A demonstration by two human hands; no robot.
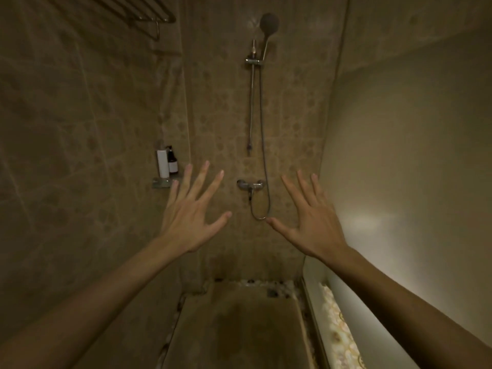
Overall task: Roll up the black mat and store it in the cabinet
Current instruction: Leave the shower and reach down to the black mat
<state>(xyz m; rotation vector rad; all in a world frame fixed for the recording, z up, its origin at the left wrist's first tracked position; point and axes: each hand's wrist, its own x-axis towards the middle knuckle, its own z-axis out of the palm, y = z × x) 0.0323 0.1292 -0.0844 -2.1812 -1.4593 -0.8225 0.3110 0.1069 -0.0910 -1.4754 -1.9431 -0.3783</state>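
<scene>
I am facing a dim, tiled shower stall. My left hand (190,209) and my right hand (308,217) are both raised in front of me at mid-height, backs toward me, fingers spread wide and holding nothing. A flat, dark brownish mat-like slab (237,323) lies on the shower floor below my hands, edged with pebbles. No cabinet is in view.
A shower mixer (250,185) with a hose and a shower head (269,23) hangs on the far wall. Two bottles (166,163) stand on a small corner shelf at the left. A metal towel rack (138,12) is at the top left. A frosted glass panel (412,182) closes the right side.
</scene>
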